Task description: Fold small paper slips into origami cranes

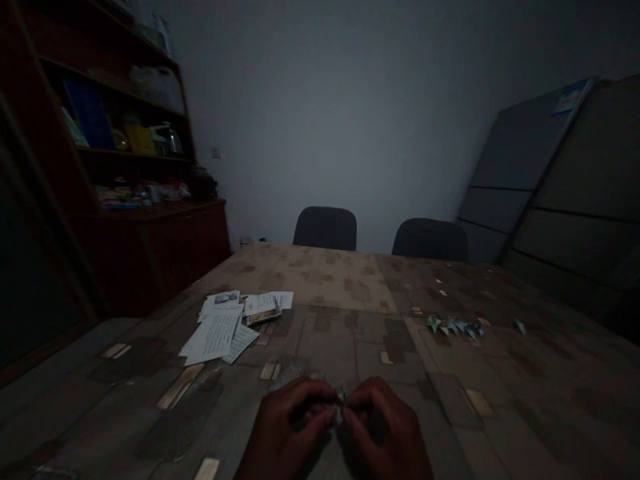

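At the near side of the tabletop (325, 340), the left hand (287, 427) and the right hand (387, 427) pinch one small pale piece (341, 395).
Both hands have their grip closed on this piece, which the fingers partly hide. Farther to the left, sheets with writing (215, 333) lie overlapping; to the right, small folded pieces (455, 326) sit close together, with one single folded piece (519, 325) apart.

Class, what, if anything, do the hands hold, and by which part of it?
The left hand and right hand pinch a small, paper-like piece at its two sides; darkness hides its exact shape.
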